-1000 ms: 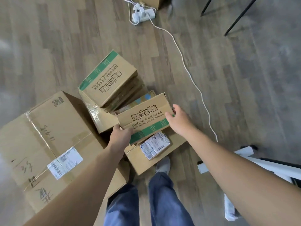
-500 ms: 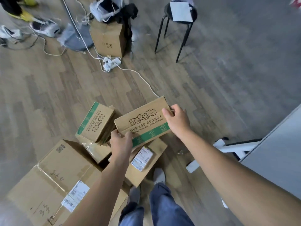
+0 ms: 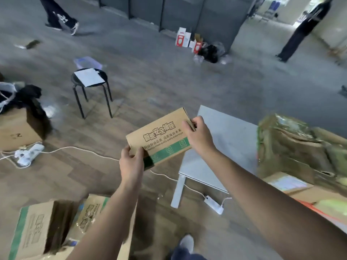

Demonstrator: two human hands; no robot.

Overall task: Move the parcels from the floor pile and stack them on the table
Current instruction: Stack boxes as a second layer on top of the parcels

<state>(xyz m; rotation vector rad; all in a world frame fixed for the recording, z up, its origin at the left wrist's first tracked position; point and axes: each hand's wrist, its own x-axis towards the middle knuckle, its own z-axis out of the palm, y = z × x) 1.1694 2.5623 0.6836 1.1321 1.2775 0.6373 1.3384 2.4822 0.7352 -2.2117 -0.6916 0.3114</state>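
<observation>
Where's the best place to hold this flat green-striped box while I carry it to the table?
Grip the green-striped box at its two short ends, one hand from each side, as now: left hand pinching the near-left corner, right hand wrapped over the far-right end. It is long and thin, so end grips likely keep it level.

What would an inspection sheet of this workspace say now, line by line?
Surface: grey table, left part bare; stacked parcels on its right part.
Job's things: green-striped carton held in the air at the table's left edge; floor pile holds more cartons.
Clutter: black stool with paper; open box under dark cloth.
Grippers: left hand grips the carton's near corner; right hand grips its far end.
Cables: white cable across the floor; power strip under the table.
Surroundings: walking person and standing person, far off.
</observation>
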